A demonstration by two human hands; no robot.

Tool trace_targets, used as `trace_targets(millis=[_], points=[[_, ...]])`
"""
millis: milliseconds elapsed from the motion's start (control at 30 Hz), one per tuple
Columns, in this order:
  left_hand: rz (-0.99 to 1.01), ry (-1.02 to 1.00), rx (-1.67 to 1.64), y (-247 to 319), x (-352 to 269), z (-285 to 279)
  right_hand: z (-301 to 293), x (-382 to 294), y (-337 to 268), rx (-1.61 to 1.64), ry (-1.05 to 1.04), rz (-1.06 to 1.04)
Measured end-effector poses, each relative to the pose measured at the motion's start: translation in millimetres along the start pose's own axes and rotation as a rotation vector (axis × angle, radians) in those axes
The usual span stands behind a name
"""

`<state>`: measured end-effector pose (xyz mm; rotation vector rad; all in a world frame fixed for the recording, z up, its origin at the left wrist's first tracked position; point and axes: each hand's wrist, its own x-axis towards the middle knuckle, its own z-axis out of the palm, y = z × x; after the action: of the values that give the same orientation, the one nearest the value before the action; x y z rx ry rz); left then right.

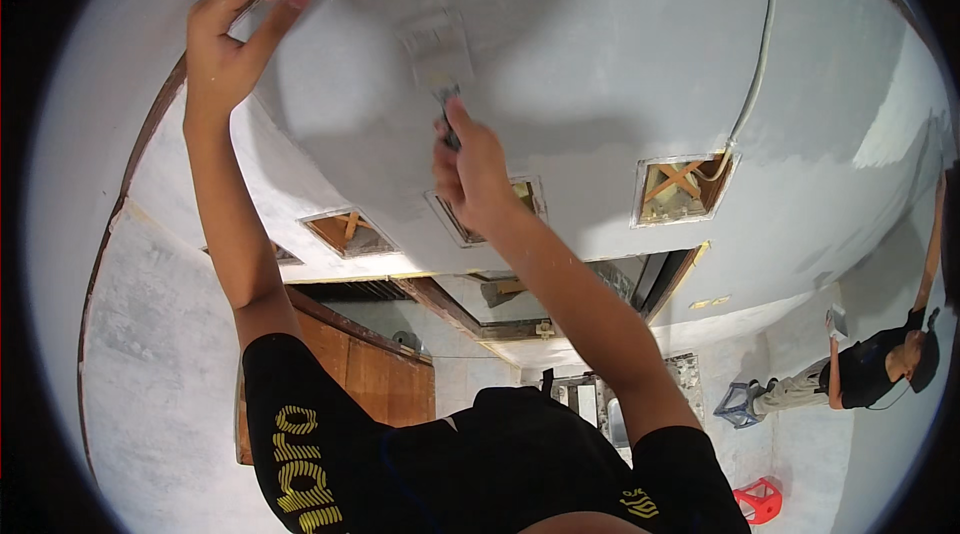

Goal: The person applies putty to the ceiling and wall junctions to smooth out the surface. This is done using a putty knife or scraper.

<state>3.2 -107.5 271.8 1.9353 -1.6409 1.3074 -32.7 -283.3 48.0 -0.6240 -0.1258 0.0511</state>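
Note:
My right hand (472,170) grips the dark handle of a wide, flat hand tool (437,46), which looks like a putty knife. Its pale blade is blurred against the grey-coated surface (585,61) in front of me. At the upper left, my left hand (229,46) is raised beside the dark brown trim (161,95). Its thumb and fingers curve towards each other around a whitish-grey patch; I cannot tell whether that is a held piece or coating on the fingers.
Square framed openings (681,190) line the surface below my hands. A pale cable (766,39) runs down into one. Below are a doorway frame (450,305) and a wooden panel (375,376). At right, another person (870,369) stands on a bluish stool (739,404), near a red stool (761,502).

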Motion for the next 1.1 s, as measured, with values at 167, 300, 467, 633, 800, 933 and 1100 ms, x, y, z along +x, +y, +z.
trace_targets(millis=[167,300,467,633,800,933,1100], points=[[-0.012,-0.046,0.015,-3.4,2.3,-1.6,-31.5,-52.5,43.5,0.131,0.082,0.166],[-0.052,-0.014,-0.074,2.3,4.0,-3.0,-9.1,-81.9,34.5,-0.158,0.096,-0.038],[-0.012,-0.049,-0.018,4.5,1.9,-5.0,1.2,-43.8,3.4,-0.493,0.1,-0.638],[-0.029,-0.053,-0.118,1.4,-3.3,-9.9,21.1,-16.6,-29.8,-0.793,0.12,-0.905],[0.008,-0.014,-0.028,2.2,-0.2,0.0,13.5,20.3,-43.0,-0.681,0.069,-0.58],[0.038,-0.07,0.0,5.9,-2.9,8.0,-10.4,1.6,-12.2,-0.362,0.028,-0.269],[0.036,-0.048,0.016,9.0,-2.8,15.3,-45.5,-33.0,24.4,-0.072,0.166,-0.023]])
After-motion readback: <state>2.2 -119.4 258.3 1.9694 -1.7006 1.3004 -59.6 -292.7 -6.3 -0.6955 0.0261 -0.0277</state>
